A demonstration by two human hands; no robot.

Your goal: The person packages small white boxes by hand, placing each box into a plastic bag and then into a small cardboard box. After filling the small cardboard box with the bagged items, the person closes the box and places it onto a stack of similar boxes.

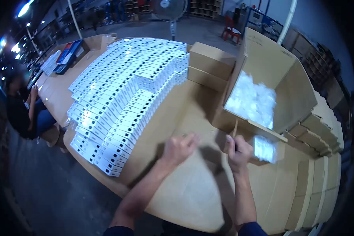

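Note:
My right hand (240, 150) is closed with the thumb up. A thin brown cardboard piece (235, 128), seen edge-on, sticks up from its grip. Just beyond and to the right of that hand, a small open carton holds clear-wrapped white items (264, 149). My left hand (181, 148) hovers over the table (185, 188), with its fingers curled but smeared by motion, so whether it grips anything does not show. To its left, rows of narrow white boxes (118, 106) with dark square marks are stacked in layers.
A tall open carton (271, 67) holds a heap of clear plastic-wrapped pieces (251, 100). Beside it stands a closed brown carton (211, 63). Flat cardboard boxes (318, 185) line the right edge. A seated person (21, 104) works at the far left; a fan (170, 10) stands behind.

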